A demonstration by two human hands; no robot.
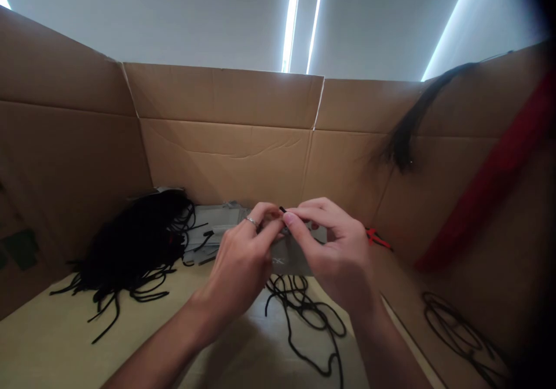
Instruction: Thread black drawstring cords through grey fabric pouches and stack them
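Observation:
My left hand (245, 256), with a ring on one finger, pinches the top edge of a grey fabric pouch (293, 259) that bears pale lettering. Close against it, the fingertips of my right hand (332, 244) grip a black cord (282, 209), whose short tip pokes up between the two hands. Much of the pouch and cord is hidden by my fingers. Below the hands, loops of loose black cord (319, 319) lie on the pale tabletop (174, 337). I cannot tell whether these loops join the held cord.
A heap of black cords (134, 244) lies at the left, beside stacked grey pouches (217, 218). Cardboard walls (230, 151) enclose the table. At the right are a red-handled tool (377, 239), red material (486, 186), a hanging black fringe (403, 140) and coiled cord (452, 325).

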